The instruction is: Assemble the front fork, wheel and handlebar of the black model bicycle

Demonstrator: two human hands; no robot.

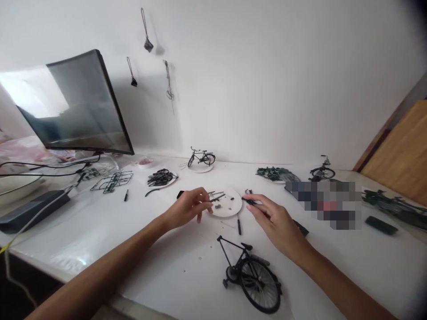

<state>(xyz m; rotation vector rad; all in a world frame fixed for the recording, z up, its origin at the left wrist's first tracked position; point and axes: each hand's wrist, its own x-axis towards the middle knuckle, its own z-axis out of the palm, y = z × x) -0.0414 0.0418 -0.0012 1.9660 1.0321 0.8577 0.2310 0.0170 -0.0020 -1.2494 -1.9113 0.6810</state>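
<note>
At the left rim of a white plate [230,211], my left hand [188,205] pinches a thin dark part [218,198] between thumb and fingertips. Small metal and dark pieces lie on the plate. To the plate's right, my right hand [271,218] is closed on a small black part [249,201], whose exact kind I cannot make out. A screwdriver [239,226] rests just below the plate. Nearer to me lies a partly built black model bicycle [251,275], with a rear wheel, saddle and frame but no front wheel showing.
Finished model bicycles stand at the back [202,156] and right [322,171]. Plates hold black parts [162,178] and green parts [274,173]. Part frames [111,181] lie left, near a monitor [86,106] and a dark grey box [36,211]. A pixelated patch covers something at right.
</note>
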